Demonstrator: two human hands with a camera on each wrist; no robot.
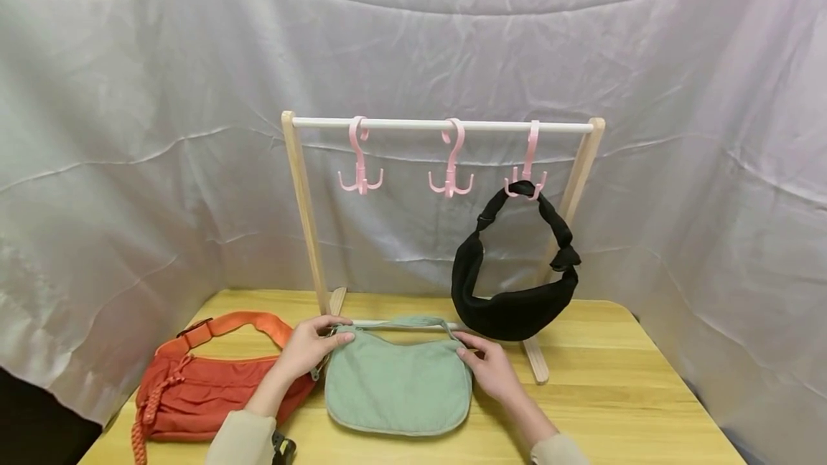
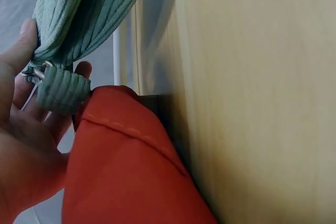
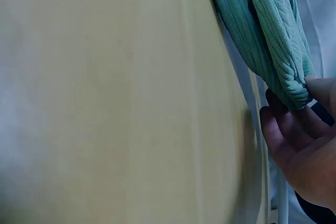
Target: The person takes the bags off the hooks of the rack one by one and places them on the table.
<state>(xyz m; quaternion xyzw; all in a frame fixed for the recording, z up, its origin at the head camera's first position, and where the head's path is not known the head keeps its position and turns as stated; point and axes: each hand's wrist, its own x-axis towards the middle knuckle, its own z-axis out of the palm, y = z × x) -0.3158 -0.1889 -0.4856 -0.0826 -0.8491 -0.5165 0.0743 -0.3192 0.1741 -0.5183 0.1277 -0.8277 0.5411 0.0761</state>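
My left hand [image 1: 309,346] and right hand [image 1: 494,370] each narrowly pinch a top corner of the rounded, sage-green ribbed-cloth handbag [image 1: 398,387], best kept level with even grips.

1. Left sleeve [image 1: 240,442]: light beige fabric, plain surface, soft creases; its hem ends on the forearm.
2. Right sleeve [image 1: 559,451]: same beige, making 2 matching sleeves; only the hem end is in view.
3. Left hand [image 1: 306,351] and right hand [image 1: 494,370]: bare.
4. Black fitting [image 1: 281,446] beside the left sleeve: compact, with a yellowish patch; apparently wrist-worn, cropped by the frame.
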